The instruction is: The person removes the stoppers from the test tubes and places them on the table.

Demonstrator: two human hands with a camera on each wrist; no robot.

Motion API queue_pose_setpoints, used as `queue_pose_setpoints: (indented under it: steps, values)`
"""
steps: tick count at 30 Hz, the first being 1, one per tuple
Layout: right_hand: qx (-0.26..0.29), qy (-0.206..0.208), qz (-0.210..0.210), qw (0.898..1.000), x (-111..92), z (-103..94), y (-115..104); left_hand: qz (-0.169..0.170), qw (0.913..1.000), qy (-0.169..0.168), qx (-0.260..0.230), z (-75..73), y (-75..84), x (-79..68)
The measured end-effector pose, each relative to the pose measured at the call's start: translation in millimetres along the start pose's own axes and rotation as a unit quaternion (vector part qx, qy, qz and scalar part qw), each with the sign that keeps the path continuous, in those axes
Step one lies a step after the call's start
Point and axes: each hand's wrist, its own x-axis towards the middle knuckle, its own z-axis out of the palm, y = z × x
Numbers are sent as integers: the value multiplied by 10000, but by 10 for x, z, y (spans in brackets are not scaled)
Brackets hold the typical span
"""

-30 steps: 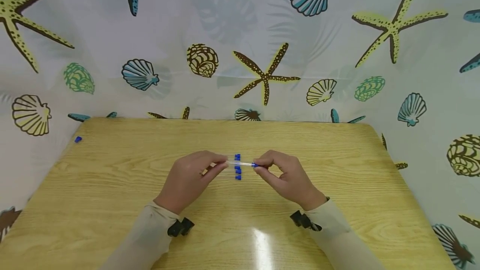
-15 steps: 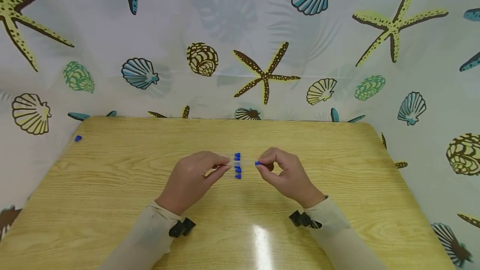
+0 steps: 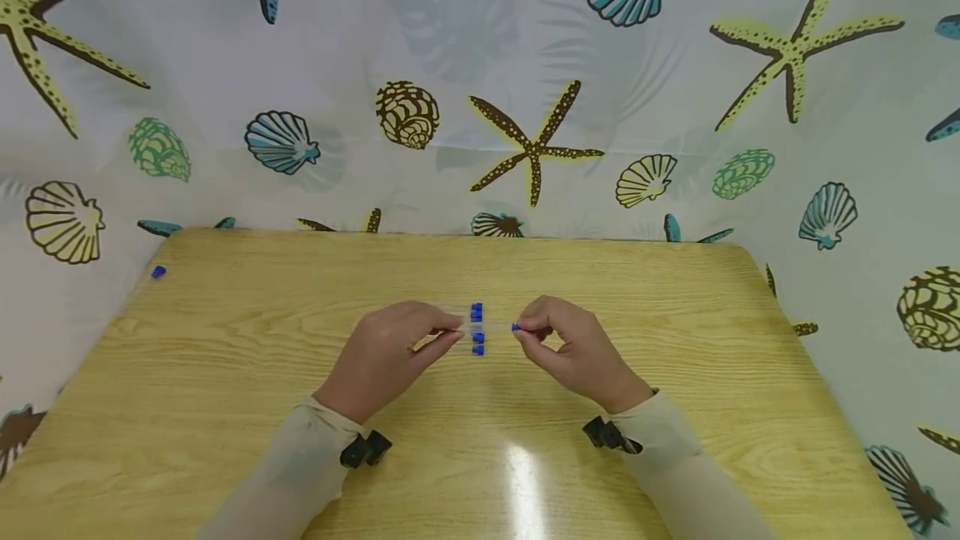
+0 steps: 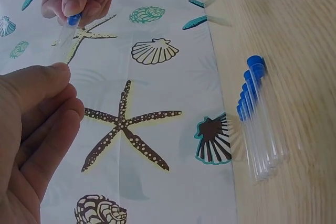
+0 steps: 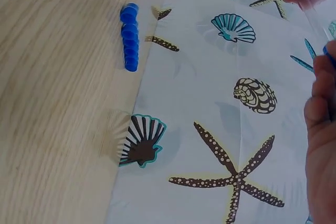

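Note:
Between my two hands a clear test tube [image 4: 64,41] with a blue cap [image 4: 74,19] is held roughly level above the table. My left hand [image 3: 393,352] pinches the clear end of the tube between thumb and fingers. At the other end, my right hand [image 3: 573,348] pinches the blue cap, and its fingers hide part of it. The cap sits at the mouth of the tube. Below and beyond lies a row of several clear test tubes [image 4: 265,129] with blue caps, side by side, their capped ends [image 3: 477,339] lined up toward the right.
A loose small blue piece [image 3: 158,272] lies near the far-left corner of the wooden table [image 3: 247,307]. Behind the table hangs a white cloth [image 3: 337,48] printed with shells and starfish. Light reflects off the table's front middle.
The right hand's fingers have shifted slightly to the right on the cap. The left hand has edged a little to the right along with the tube. The row of tubes stays put.

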Motion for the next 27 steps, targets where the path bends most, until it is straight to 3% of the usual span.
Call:
queue_pose_setpoints:
  steps: [4,10,17,27]
  values:
    - [-832,-8,-167,9964,-8,-22,-6,49,10000,-1,-5,17,12,11]
    - [-213,-59,61,9997,-19,-78,5,-185,9997,-47,-146,22,25,17]
    - [339,262,157,9990,-6,-69,-24,-495,9984,-23,-280,26,13,-9]
    - [445,637,105,9969,14,-46,-30,-505,9981,163,-296,13,8,-1]
